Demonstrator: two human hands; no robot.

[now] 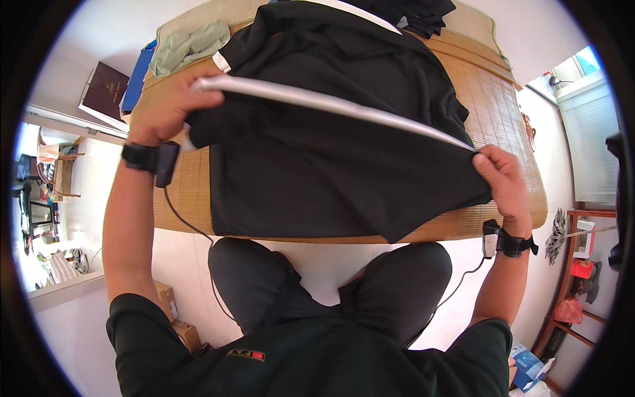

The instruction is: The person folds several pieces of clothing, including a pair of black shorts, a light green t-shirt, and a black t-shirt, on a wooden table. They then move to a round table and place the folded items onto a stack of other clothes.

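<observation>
A black garment with white trim (317, 168) lies over a bamboo mat (488, 94) in front of me. My left hand (171, 101), slightly blurred, grips one end of the garment's long white edge at the left. At the right, my right hand (501, 178) pinches the other end of that edge between thumb and fingers. The white strip (337, 104) runs taut and slanting between both hands, over the black fabric. A white-cuffed part of the garment (222, 61) shows beyond my left hand. The cloth's near edge reaches the mat's front edge.
A crumpled light green cloth (191, 47) lies at the far left, near a blue folder (139, 77) and a dark red booklet (105, 89). More black clothing (421, 15) is at the back. A shelf rack (555, 293) and a mop head (556, 235) stand at right.
</observation>
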